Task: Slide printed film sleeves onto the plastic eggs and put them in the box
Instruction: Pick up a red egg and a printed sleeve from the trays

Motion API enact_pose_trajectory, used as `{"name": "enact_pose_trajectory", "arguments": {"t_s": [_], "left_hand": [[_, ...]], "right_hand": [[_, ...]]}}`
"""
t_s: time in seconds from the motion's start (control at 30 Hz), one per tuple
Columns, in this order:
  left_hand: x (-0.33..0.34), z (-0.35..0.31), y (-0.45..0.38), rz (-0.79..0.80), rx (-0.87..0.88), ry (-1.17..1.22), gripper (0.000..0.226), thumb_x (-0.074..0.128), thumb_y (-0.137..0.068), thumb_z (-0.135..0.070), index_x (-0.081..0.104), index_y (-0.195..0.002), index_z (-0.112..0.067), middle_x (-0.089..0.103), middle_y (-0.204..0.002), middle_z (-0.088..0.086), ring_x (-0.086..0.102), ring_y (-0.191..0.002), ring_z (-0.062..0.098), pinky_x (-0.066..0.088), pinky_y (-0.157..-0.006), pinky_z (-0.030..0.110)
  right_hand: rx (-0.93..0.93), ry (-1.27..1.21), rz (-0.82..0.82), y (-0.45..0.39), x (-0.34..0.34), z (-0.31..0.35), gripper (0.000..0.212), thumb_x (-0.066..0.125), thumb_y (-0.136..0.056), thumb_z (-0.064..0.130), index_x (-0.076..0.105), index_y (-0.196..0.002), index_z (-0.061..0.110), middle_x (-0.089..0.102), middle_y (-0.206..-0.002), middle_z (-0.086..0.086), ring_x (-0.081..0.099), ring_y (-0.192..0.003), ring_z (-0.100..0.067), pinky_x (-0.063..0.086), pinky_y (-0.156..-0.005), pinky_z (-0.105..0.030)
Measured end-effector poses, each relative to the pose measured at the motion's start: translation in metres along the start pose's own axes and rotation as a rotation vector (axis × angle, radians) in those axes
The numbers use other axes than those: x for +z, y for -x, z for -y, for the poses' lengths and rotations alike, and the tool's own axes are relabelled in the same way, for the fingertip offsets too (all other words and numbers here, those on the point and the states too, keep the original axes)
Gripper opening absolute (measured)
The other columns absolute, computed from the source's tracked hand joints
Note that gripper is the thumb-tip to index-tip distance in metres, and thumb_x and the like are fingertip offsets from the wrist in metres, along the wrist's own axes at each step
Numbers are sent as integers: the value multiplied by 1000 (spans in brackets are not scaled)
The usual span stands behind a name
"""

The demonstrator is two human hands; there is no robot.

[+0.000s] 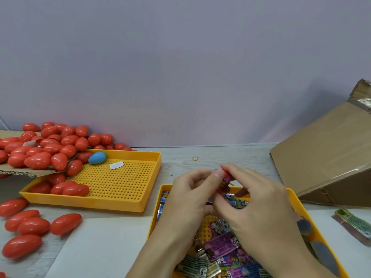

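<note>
Above the near yellow tray (293, 194) of loose printed sleeves (220, 244), the left hand (188, 199) and right hand (259, 201) both pinch a red egg (225, 180) with their fingers, a printed sleeve partly round it, while the cardboard box (329, 155) lies tilted at the bench's right edge.
</note>
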State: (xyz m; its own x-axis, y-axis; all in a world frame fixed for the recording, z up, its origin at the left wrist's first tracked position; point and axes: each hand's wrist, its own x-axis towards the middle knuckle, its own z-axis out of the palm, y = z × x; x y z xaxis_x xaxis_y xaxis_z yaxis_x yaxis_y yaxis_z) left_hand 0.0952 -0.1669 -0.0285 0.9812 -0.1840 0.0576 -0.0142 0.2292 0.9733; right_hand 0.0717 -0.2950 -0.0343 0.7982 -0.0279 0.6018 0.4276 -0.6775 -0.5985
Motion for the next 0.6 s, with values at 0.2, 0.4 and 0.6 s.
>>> {"name": "enact_pose_trajectory", "arguments": {"t_s": [0.2,0.4,0.6], "left_hand": [[0,-1,2,69,-127,181,48,42,-101,-29,80,-79,-9,69,-70,20,73,-68,24,57,-60,29],[-2,-2,3,95,-171,285,48,44,-96,-30,78,-78,-2,67,-73,25,71,-67,30,58,-60,32],[-5,-4,3,185,-227,409,46,45,-90,-30,75,-79,3,66,-73,27,68,-62,33,59,-62,32]], "right_hand": [[16,-98,-15,0,-1,2,46,77,-76,51,70,-116,30,64,-98,23,59,-93,-1,45,-80,-14],[15,-136,-25,-1,0,6,50,77,-70,51,70,-116,31,64,-98,21,59,-98,1,42,-77,-6],[-8,-174,-18,0,0,5,52,84,-68,40,68,-116,35,63,-98,22,59,-97,1,39,-79,-4]]}}
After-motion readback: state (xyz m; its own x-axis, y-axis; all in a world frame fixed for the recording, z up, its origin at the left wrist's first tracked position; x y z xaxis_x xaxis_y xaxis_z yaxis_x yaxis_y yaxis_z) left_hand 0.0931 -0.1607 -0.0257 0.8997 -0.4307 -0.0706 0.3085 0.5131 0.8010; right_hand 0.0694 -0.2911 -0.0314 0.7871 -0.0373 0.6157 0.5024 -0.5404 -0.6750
